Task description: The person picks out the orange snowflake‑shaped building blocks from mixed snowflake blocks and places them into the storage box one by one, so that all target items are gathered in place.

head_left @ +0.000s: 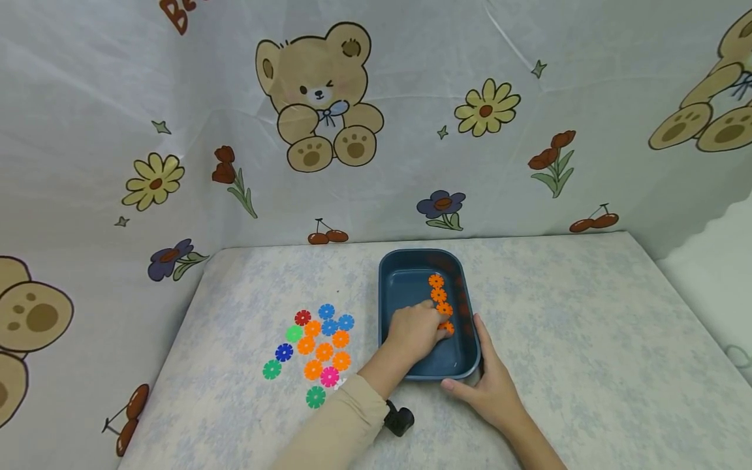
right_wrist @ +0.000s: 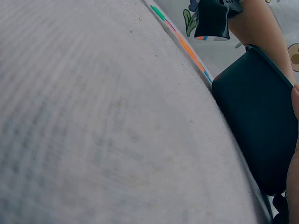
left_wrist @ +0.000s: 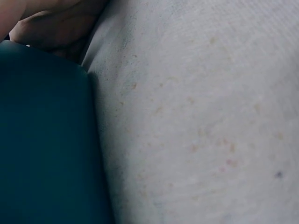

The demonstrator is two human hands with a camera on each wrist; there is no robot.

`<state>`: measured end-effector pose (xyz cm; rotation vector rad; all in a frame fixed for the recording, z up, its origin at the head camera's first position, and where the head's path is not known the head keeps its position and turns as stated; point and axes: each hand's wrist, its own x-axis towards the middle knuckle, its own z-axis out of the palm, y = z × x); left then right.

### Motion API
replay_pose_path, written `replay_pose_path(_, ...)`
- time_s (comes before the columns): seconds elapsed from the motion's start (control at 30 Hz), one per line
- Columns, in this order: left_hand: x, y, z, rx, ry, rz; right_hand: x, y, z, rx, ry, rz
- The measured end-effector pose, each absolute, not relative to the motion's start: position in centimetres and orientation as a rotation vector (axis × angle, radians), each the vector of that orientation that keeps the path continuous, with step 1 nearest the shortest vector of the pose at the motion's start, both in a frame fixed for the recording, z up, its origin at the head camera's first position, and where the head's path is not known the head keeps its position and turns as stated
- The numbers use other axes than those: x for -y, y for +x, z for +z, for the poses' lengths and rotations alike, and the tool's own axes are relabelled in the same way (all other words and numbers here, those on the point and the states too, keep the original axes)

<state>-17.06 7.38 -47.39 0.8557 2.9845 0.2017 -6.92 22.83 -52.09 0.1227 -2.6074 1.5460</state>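
Near the frame's centre, the left hand (head_left: 414, 331) is reaching into a blue tray (head_left: 449, 360), touching orange discs (head_left: 436, 281); whether it is pinching one, nobody can tell. The right hand (head_left: 495, 390) is gripping the tray's lower-right corner. Loose discs (head_left: 324, 352) are lying left.

Brown letters reading "Be" (head_left: 176, 14) on the pale printed cloth (head_left: 411, 130) at upper left of the head view, the rest cut off by the top edge

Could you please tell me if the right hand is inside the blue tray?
No, the right hand touches the outside of the tray, while the left hand reaches into it.
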Motion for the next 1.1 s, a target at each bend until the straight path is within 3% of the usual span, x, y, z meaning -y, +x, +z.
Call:
replay_pose_path(0.4,-7.6,-17.3,-47.4,-3.015,0.863,0.246,-23.0,-6.9,-52.0,2.602,0.134,1.545)
replay_pose_path(0.63,-6.1,-16.6,-45.9,-2.931,0.854,0.676,-22.8,-6.9,-52.1,2.605,0.144,1.535)
replay_pose_path(0.87,-1.0,-13.9,-42.1,-2.716,0.746,1.23,-22.7,-6.9,-52.1,2.59,0.157,1.535)
replay_pose_path(1.1,6.5,-11.7,-41.8,-2.534,0.314,1.605,-22.8,-6.9,-52.0,2.6,0.135,1.54)
